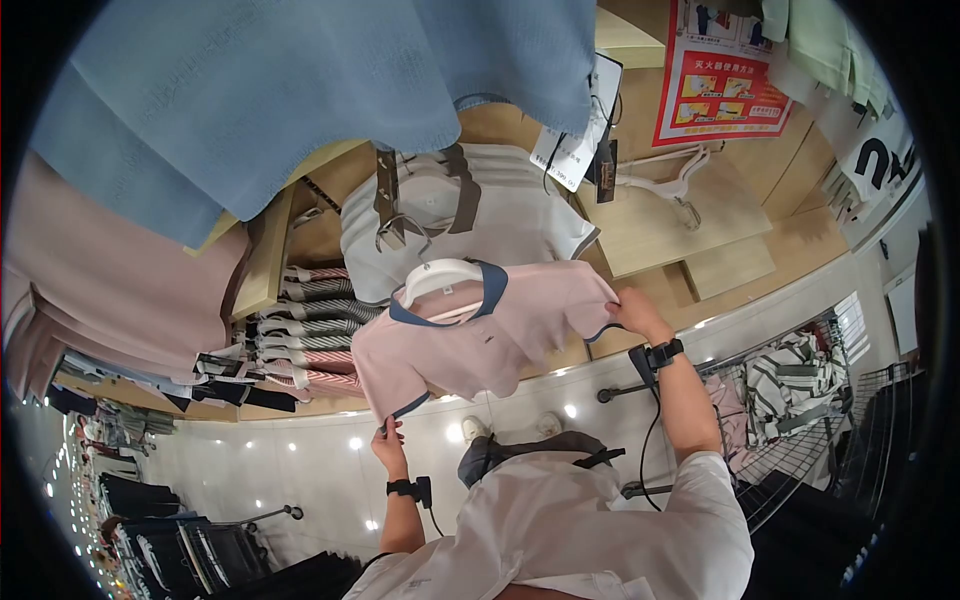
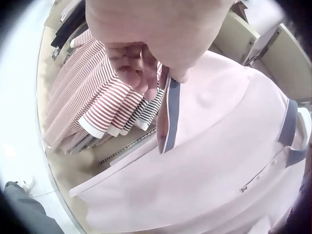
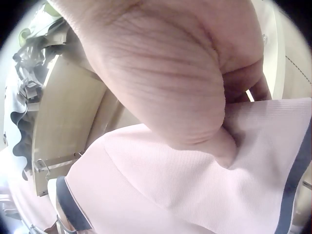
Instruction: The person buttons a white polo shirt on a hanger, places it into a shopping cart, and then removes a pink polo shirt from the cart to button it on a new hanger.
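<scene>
A pink short-sleeved shirt [image 1: 480,350] with a dark blue collar and cuffs hangs on a white hanger [image 1: 440,278]. My left hand [image 1: 390,447] pinches the cuff of one sleeve; in the left wrist view the left hand [image 2: 156,44] has thumb and fingers at the blue-trimmed edge of the shirt [image 2: 209,161]. My right hand [image 1: 640,315] pinches the other sleeve, which is stretched outward. In the right wrist view, the thumb of the right hand [image 3: 180,83] presses into the ribbed pink fabric [image 3: 161,170].
Behind the shirt lies a white-grey shirt [image 1: 500,205] with a belt. Striped garments [image 1: 315,335] hang at the left, blue garments [image 1: 300,90] above. A wooden shelf [image 1: 690,210] holds a white hanger. A wire cart [image 1: 800,450] with clothes stands at the right.
</scene>
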A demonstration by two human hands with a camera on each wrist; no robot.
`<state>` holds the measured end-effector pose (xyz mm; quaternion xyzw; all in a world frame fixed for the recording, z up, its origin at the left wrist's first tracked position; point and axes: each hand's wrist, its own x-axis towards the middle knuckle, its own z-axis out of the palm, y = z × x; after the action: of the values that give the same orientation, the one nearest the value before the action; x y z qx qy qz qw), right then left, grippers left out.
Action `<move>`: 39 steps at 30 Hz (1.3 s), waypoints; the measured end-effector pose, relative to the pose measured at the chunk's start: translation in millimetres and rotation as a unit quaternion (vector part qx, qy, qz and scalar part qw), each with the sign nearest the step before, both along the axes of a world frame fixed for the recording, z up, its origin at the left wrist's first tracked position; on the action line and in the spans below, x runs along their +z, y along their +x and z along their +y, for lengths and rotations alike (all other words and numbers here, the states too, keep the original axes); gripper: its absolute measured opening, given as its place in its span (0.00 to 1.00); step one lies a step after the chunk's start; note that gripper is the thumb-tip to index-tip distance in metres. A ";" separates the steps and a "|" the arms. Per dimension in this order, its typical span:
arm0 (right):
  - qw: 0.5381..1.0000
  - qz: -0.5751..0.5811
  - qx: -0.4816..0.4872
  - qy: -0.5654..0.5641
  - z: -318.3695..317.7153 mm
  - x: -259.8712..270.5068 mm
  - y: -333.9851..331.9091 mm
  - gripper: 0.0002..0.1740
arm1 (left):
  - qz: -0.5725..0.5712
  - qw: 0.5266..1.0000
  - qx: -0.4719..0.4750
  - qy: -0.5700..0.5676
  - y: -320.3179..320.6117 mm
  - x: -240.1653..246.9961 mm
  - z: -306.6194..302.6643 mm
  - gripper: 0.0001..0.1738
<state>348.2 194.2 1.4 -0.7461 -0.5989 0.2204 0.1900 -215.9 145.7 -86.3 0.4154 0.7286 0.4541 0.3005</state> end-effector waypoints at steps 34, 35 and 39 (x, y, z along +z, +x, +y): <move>1.000 -0.002 -0.008 -0.008 -0.4 2.1 -1.6 0.17 | -0.061 0.997 0.040 0.002 -7.5 -25.0 9.7 0.19; 1.000 -0.004 -0.007 -0.006 0.0 0.8 -1.3 0.17 | -0.060 0.997 0.040 0.001 -8.0 -26.1 9.7 0.19; 1.000 0.000 -0.007 -0.002 0.2 -1.6 -0.8 0.17 | -0.072 0.997 0.030 0.005 -10.1 -31.3 9.9 0.18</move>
<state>347.4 194.4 -0.3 -0.7511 -0.5928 0.2203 0.1896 -226.0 155.6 -117.6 0.3609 0.7154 0.4951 0.3359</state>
